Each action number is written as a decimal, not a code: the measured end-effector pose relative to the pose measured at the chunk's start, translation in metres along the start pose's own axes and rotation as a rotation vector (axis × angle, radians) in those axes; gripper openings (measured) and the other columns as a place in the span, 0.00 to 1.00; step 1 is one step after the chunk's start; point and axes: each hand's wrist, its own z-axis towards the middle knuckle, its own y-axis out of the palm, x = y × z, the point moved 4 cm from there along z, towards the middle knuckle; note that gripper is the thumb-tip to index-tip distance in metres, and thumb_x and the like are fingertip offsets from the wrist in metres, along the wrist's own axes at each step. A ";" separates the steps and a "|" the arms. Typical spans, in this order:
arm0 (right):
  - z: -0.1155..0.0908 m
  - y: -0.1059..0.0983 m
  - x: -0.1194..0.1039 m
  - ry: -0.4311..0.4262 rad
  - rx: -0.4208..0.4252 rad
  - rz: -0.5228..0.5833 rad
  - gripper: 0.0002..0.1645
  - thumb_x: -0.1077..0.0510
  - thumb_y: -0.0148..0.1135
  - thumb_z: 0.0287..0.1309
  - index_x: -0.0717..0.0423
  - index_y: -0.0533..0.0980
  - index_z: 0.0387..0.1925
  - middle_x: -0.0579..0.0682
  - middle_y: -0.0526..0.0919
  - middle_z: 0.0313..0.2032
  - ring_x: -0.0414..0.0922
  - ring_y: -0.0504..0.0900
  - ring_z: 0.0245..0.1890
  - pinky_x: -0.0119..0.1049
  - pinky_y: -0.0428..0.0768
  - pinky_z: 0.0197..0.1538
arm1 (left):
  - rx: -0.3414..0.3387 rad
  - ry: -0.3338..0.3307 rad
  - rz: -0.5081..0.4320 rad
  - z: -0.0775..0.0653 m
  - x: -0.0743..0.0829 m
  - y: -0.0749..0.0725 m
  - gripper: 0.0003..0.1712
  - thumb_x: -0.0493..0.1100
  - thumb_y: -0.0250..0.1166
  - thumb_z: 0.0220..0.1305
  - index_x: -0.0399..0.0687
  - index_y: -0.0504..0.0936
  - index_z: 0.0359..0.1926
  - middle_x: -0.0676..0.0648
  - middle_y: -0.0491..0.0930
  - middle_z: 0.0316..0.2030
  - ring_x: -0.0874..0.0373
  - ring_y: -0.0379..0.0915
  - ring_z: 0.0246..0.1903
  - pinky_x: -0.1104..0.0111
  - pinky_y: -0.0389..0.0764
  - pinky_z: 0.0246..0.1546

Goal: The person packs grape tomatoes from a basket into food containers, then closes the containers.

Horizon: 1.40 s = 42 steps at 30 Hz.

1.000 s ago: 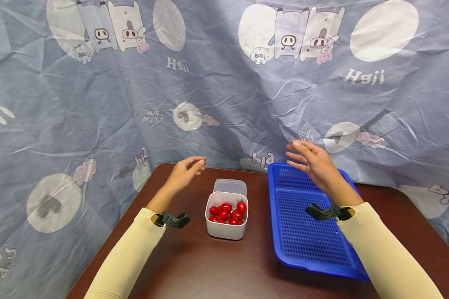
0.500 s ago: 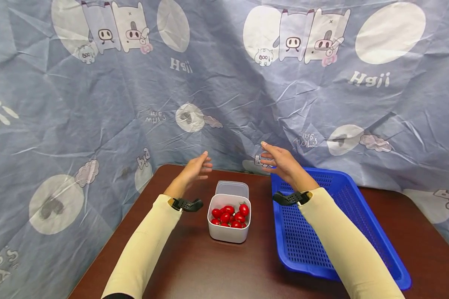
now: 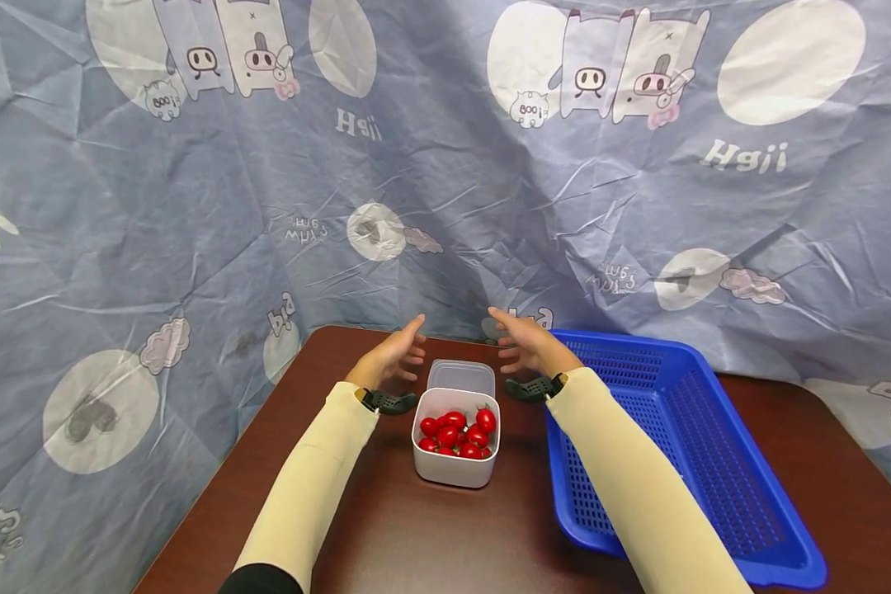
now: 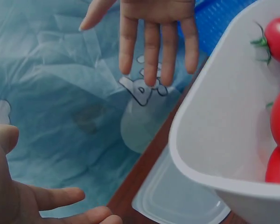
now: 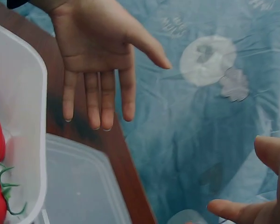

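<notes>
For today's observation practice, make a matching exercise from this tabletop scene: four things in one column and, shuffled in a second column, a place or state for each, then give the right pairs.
Things:
1. tomatoes
2. lid
3. basket
4. hands: left hand, right hand

Places or states:
A. blue, on the right of the table
B. open, palms facing each other above the lid
C. flat on the table behind the white tub
D. red, inside the white tub

Pairs: 1-D, 2-C, 3-A, 4-B

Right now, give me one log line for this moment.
left hand: open, holding nothing | right hand: open, holding nothing | lid: on table between hands | tub: holds tomatoes | basket: right of tub
</notes>
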 end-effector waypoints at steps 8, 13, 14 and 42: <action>0.014 0.009 0.019 0.145 0.084 -0.059 0.48 0.32 0.47 0.64 0.59 0.54 0.72 0.70 0.50 0.70 0.67 0.53 0.68 0.63 0.65 0.59 | -0.031 -0.035 0.002 0.006 -0.014 0.002 0.50 0.73 0.41 0.66 0.36 0.58 0.70 0.28 0.61 0.63 0.36 0.62 0.62 0.45 0.74 0.50; 0.020 0.010 0.030 0.189 0.080 -0.096 0.51 0.30 0.43 0.64 0.61 0.50 0.73 0.72 0.49 0.69 0.68 0.52 0.69 0.65 0.62 0.61 | -0.039 -0.042 -0.026 0.007 -0.017 0.004 0.50 0.73 0.42 0.66 0.36 0.58 0.71 0.27 0.61 0.63 0.35 0.62 0.61 0.46 0.77 0.47; 0.021 0.011 0.031 0.190 0.076 -0.098 0.51 0.30 0.42 0.65 0.62 0.50 0.73 0.73 0.49 0.69 0.68 0.52 0.69 0.65 0.61 0.61 | -0.040 -0.043 -0.028 0.007 -0.018 0.005 0.50 0.73 0.43 0.66 0.36 0.58 0.70 0.27 0.61 0.63 0.35 0.62 0.60 0.47 0.78 0.46; 0.017 0.011 0.032 0.161 0.066 -0.033 0.48 0.33 0.41 0.66 0.63 0.52 0.73 0.74 0.56 0.66 0.66 0.60 0.66 0.65 0.62 0.61 | -0.008 -0.057 -0.008 0.012 -0.015 0.013 0.46 0.70 0.43 0.67 0.36 0.61 0.69 0.29 0.66 0.59 0.36 0.68 0.56 0.47 0.78 0.44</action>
